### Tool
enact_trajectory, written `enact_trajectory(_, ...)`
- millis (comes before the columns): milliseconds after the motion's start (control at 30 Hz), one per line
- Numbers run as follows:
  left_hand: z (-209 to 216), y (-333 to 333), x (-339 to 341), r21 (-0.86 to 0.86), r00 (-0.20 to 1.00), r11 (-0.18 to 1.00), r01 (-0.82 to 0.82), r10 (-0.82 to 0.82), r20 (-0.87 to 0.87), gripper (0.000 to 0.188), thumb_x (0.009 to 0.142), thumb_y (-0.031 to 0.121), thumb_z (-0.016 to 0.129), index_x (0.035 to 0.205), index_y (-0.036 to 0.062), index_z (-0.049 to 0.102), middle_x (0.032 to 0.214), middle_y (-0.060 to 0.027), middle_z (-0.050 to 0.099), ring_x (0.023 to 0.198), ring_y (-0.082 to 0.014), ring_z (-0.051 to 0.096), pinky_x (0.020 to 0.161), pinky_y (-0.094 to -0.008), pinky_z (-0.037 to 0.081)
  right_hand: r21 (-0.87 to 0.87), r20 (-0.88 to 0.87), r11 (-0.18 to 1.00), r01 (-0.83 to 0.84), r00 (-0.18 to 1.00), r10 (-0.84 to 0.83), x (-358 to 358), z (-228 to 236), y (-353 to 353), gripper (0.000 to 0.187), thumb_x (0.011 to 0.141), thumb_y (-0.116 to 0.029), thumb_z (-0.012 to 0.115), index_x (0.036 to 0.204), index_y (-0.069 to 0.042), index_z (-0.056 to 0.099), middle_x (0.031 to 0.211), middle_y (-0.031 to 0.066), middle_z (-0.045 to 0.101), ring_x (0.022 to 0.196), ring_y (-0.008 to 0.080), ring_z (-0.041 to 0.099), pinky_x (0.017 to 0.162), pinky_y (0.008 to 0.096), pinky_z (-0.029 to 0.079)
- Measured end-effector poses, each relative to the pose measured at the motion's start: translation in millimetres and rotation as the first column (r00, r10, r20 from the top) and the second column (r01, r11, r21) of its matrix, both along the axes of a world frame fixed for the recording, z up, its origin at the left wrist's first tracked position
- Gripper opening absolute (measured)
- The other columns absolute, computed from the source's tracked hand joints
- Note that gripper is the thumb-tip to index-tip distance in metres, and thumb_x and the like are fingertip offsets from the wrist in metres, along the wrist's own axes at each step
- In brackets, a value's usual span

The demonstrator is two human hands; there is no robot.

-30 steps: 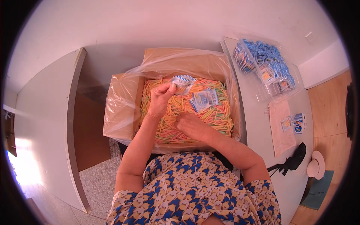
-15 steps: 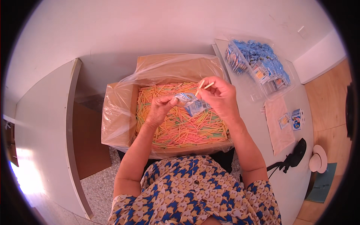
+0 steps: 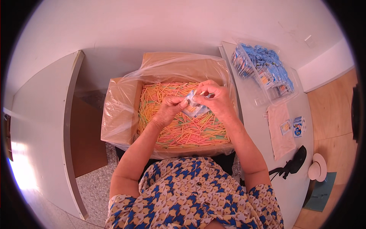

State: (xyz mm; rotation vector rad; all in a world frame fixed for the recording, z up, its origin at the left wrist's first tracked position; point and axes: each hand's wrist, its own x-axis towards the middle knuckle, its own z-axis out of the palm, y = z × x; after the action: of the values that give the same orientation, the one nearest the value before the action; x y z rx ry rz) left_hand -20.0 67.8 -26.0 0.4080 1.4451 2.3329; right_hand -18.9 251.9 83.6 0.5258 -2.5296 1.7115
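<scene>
A small clear plastic packet (image 3: 195,111) with blue-and-white printing hangs between my hands above an open cardboard box. My left hand (image 3: 167,110) pinches its left upper edge between thumb and fingers. My right hand (image 3: 218,100) is closed at the packet's mouth, its thumb and fingertips pressed against the plastic. Whether the right hand also has any stick in it is hidden. Below lies a deep layer of thin pastel sticks (image 3: 183,135), pink, orange, yellow and green, filling the box (image 3: 119,110), which is lined with clear plastic film.
On the grey table (image 3: 249,126) at right stands a clear plastic bin (image 3: 263,100) full of blue packets (image 3: 263,57). Nearer are a pink cloth (image 3: 280,143), a small packet (image 3: 286,127), a blue printed box (image 3: 299,126) and a black stand (image 3: 293,164). Another grey tabletop (image 3: 42,126) is at left.
My right hand has moved slightly left and onto the packet's mouth. The pale sticks that showed in its fingers are out of sight. My left hand has shifted a little right.
</scene>
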Motion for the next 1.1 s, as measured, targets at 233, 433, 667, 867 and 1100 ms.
enact_trajectory(233,5,3,4,0.118,0.997,0.993,0.004,-0.013,0.077,0.027,0.092,0.025,0.061,0.103,0.0018,0.068,0.094,-0.0026,0.067,0.089,-0.0128,0.061,0.082,-0.0302,0.05,0.005,0.107,1.0,0.006,0.994,-0.006,11,2,7,0.027,0.077,-0.004,0.073,0.104,-0.001,0.065,0.093,0.0008,0.061,0.079,0.0066,0.055,0.067,0.0214,0.045)
enact_trajectory(433,-8,16,-1,-0.003,0.997,1.0,0.011,-0.011,0.073,0.024,0.097,0.021,0.053,0.103,0.0019,0.065,0.095,-0.0039,0.066,0.086,-0.0136,0.061,0.079,-0.0304,0.051,0.067,-0.104,0.997,0.032,0.994,-0.025,22,-1,8,0.027,0.079,-0.007,0.071,0.104,-0.001,0.064,0.09,0.0042,0.062,0.077,0.0111,0.058,0.065,0.0256,0.047)
enact_trajectory(667,-10,11,6,-0.168,0.999,0.984,-0.053,0.053,-0.008,0.02,0.098,0.02,0.051,0.098,0.0035,0.062,0.086,-0.0011,0.062,0.076,-0.0103,0.058,0.07,-0.0269,0.048,0.266,-0.321,0.955,0.13,0.946,-0.039,52,-16,24,0.023,0.078,-0.009,0.069,0.1,-0.003,0.063,0.085,0.0141,0.062,0.077,0.0284,0.062,0.069,0.0353,0.048)
enact_trajectory(867,2,-3,12,-0.081,0.989,0.986,-0.148,0.147,-0.022,0.023,0.096,0.023,0.054,0.101,0.0035,0.063,0.09,-0.0074,0.067,0.081,-0.0169,0.064,0.075,-0.0318,0.051,0.259,-0.006,0.953,0.159,0.987,-0.163,96,30,191,0.021,0.078,0.0,0.066,0.099,-0.002,0.065,0.086,0.004,0.065,0.081,0.0109,0.061,0.071,0.029,0.049)
enact_trajectory(1100,6,29,2,-0.617,0.906,0.729,-0.297,0.011,-0.424,0.015,0.085,0.012,0.066,0.097,0.0041,0.068,0.092,-0.0065,0.068,0.083,-0.0162,0.063,0.076,-0.0315,0.05,0.632,-0.392,0.376,0.677,0.698,-0.599,152,-19,484,0.027,0.067,0.001,0.057,0.093,0.001,0.065,0.076,0.0084,0.059,0.073,0.0183,0.055,0.068,0.0304,0.045)
